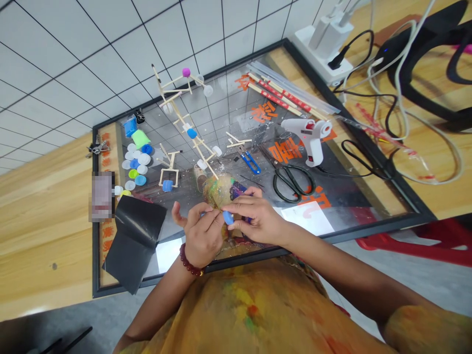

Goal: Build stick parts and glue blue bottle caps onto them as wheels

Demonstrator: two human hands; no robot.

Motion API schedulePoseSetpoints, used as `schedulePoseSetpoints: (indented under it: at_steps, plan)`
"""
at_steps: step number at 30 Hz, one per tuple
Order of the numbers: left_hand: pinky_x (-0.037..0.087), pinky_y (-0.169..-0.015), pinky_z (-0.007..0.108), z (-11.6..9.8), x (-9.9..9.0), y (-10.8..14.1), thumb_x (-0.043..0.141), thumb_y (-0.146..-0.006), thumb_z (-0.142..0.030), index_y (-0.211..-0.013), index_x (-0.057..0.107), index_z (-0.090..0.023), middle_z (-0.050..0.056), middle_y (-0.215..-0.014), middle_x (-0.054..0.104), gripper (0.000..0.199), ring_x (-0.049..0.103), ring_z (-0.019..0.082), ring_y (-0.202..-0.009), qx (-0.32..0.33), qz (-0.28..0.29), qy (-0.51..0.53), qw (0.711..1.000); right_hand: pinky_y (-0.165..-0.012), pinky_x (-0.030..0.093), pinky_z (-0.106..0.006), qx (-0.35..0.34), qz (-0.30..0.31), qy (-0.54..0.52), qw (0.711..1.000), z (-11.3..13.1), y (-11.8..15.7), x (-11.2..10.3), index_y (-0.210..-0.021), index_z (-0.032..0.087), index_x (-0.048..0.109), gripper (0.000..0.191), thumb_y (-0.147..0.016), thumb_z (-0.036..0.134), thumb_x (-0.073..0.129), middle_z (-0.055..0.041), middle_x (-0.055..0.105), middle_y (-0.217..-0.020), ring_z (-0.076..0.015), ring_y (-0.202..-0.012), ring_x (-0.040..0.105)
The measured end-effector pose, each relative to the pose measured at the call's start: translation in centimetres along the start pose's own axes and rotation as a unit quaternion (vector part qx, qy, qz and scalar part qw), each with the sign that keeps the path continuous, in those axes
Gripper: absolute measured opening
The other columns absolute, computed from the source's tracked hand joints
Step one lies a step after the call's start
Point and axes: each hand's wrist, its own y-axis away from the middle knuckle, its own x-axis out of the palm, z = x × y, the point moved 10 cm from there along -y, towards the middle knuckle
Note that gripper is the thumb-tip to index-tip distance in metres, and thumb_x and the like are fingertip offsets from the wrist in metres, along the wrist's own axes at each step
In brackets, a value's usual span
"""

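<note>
My right hand pinches a blue bottle cap between thumb and fingers, close to the front edge of the glass board. Beside it, my left hand is closed, its fingertips meeting the right ones near the cap. A bit of blue shows at the left fingers, but what they grip is mostly hidden. Past the hands stands a small stick frame with a blue cap at its base. Farther back is a longer stick structure fitted with white, blue and magenta caps.
Black-handled scissors, a blue thread snipper and a white glue gun lie right of centre. Chopsticks in red wrappers lie behind. Loose bottle caps and a black sheet are at left. Cables tangle at right.
</note>
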Motion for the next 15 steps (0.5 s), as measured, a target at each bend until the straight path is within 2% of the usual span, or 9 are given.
schedulePoseSetpoints:
  at_steps: [8,10,13,15]
  plan:
    - [0.039,-0.109,0.050,-0.2,-0.2,-0.7,0.049,-0.089,-0.012,-0.097,0.076,-0.026,0.006,-0.091,0.075,0.032,0.060,0.025,-0.107,0.003,0.033,-0.015,0.999,-0.095,0.032,-0.040,0.013,0.021,0.011,1.000,-0.6,0.0,0.3,-0.119,0.023,0.068,0.028,-0.092,0.028,0.066,-0.0037,0.077,-0.098,-0.0174,-0.089,0.070]
    - [0.030,-0.115,0.055,-0.2,-0.3,-1.0,0.050,-0.087,-0.010,-0.092,0.076,-0.027,0.004,-0.089,0.075,0.031,0.059,0.025,-0.109,0.000,0.041,-0.011,0.999,-0.095,0.032,-0.039,0.017,0.027,0.011,0.999,-0.8,0.0,0.4,-0.119,0.022,0.068,0.029,-0.091,0.027,0.067,-0.0036,0.077,-0.099,-0.0174,-0.090,0.070]
    - [0.011,-0.119,0.062,0.2,-0.2,-1.4,0.056,-0.087,-0.011,-0.083,0.074,-0.028,0.000,-0.082,0.076,0.024,0.060,0.025,-0.109,-0.017,0.058,0.016,0.998,-0.093,0.032,-0.040,0.021,0.031,0.017,0.999,-0.9,0.0,0.5,-0.116,0.021,0.069,0.028,-0.089,0.024,0.067,-0.0037,0.077,-0.094,-0.0181,-0.088,0.070]
    - [0.007,-0.118,0.062,0.5,0.1,-1.5,0.057,-0.086,-0.010,-0.080,0.073,-0.028,-0.002,-0.080,0.076,0.024,0.061,0.024,-0.105,-0.035,0.070,0.039,0.996,-0.093,0.031,-0.040,0.024,0.035,0.019,0.999,-1.0,0.0,0.7,-0.116,0.020,0.069,0.028,-0.088,0.020,0.065,-0.0045,0.077,-0.094,-0.0187,-0.088,0.070]
